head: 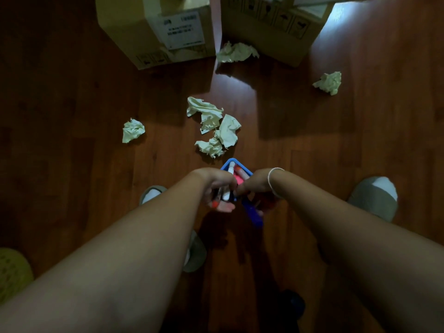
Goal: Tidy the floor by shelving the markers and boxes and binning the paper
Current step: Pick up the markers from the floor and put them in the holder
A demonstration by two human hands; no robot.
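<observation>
Left hand [222,188]: closed around a bunch of markers [224,194], held above the floor.
Right hand [258,188]: gripping a blue basket [236,164] with more markers inside.
Crumpled paper [212,123]: scattered on the wood floor [72,116] ahead.
Cardboard boxes [153,30]: standing beyond the paper.

Two cardboard boxes [156,32] [271,27] stand at the far edge of the floor [72,104], a crumpled paper [236,52] between them. More paper balls [132,130] [329,82] lie left and right, with a cluster [213,127] just beyond the marker basket [236,168] held between both hands [222,188] [257,188].
</observation>
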